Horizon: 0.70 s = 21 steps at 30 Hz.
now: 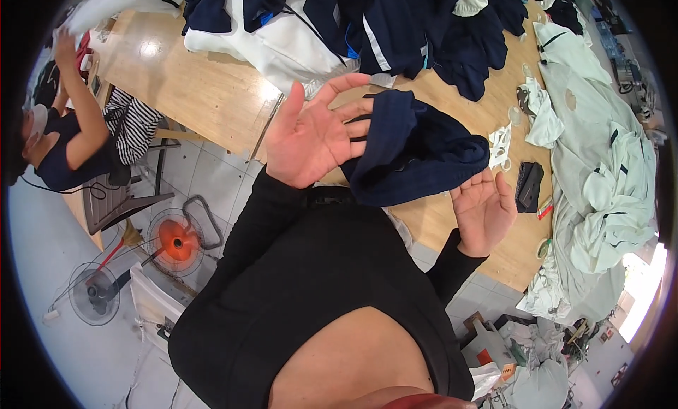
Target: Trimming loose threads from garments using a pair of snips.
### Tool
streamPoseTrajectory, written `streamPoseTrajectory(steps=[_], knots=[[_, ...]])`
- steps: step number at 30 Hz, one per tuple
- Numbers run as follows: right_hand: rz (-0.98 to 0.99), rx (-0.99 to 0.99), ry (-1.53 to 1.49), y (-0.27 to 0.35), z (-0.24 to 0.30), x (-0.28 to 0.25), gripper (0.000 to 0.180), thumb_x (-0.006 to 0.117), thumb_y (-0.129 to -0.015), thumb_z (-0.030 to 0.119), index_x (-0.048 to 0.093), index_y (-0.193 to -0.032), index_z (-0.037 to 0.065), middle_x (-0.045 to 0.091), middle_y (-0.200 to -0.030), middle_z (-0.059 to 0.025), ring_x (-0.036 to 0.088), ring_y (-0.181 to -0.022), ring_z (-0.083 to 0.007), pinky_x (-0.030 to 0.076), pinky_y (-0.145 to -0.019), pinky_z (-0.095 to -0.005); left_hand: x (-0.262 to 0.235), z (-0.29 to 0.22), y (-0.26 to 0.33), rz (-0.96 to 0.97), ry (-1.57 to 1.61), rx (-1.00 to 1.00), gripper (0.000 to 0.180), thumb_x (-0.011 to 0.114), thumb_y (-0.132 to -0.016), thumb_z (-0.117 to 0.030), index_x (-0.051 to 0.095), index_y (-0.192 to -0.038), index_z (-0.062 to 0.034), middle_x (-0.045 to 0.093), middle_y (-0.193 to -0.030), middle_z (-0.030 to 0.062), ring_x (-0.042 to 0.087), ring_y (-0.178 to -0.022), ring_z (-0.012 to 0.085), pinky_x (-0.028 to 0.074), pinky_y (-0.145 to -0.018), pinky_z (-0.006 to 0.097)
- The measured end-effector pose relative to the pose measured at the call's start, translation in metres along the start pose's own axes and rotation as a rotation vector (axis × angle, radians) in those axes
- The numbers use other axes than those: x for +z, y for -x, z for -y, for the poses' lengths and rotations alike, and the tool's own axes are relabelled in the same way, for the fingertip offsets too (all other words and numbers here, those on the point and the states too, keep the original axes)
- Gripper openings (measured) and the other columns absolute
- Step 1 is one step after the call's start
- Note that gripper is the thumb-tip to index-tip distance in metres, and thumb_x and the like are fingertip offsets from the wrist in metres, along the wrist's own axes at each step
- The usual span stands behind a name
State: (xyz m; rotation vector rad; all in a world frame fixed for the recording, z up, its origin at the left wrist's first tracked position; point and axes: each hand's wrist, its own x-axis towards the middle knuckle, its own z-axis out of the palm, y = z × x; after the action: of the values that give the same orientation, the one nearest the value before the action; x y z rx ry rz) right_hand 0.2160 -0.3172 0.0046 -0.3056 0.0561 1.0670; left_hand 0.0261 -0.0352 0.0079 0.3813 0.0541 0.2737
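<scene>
Garments are heaped over the wooden table (212, 91): a pale green pile (600, 162) at the right, navy and white ones (367, 27) beyond. One navy garment (413, 151) is draped between two open, spread hands (palms up); the left hand (311, 137) touches it, the right hand (484, 208) is just beneath. Two fans (176, 241) are seen below
</scene>
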Motion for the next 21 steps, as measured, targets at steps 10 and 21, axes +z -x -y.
streamPoseTrajectory(steps=[10, 21], knots=[[0.019, -0.038, 0.038, 0.005, 0.004, -0.007, 0.059, 0.038, -0.115, 0.029, 0.042, -0.159, -0.011, 0.049, -0.166, -0.0271, 0.042, -0.158, -0.0392, 0.023, -0.133, -0.0549, 0.002, 0.004, 0.0, 0.014, -0.059, -0.033, 0.092, 0.041, -0.109, -0.074, 0.031, -0.166, -0.0031, 0.054, -0.151, 0.0223, 0.059, -0.137, 0.0359, 0.05, -0.112, 0.047], [0.018, -0.032, 0.045, 0.002, 0.003, -0.006, 0.056, 0.038, -0.116, 0.029, 0.048, -0.155, -0.009, 0.056, -0.16, -0.0258, 0.048, -0.153, -0.038, 0.028, -0.131, -0.0547, -0.01, 0.003, 0.003, 0.05, -0.048, -0.017, 0.093, 0.045, -0.108, -0.072, 0.026, -0.168, -0.0034, 0.048, -0.159, 0.0263, 0.053, -0.145, 0.0412, 0.049, -0.115, 0.056]])
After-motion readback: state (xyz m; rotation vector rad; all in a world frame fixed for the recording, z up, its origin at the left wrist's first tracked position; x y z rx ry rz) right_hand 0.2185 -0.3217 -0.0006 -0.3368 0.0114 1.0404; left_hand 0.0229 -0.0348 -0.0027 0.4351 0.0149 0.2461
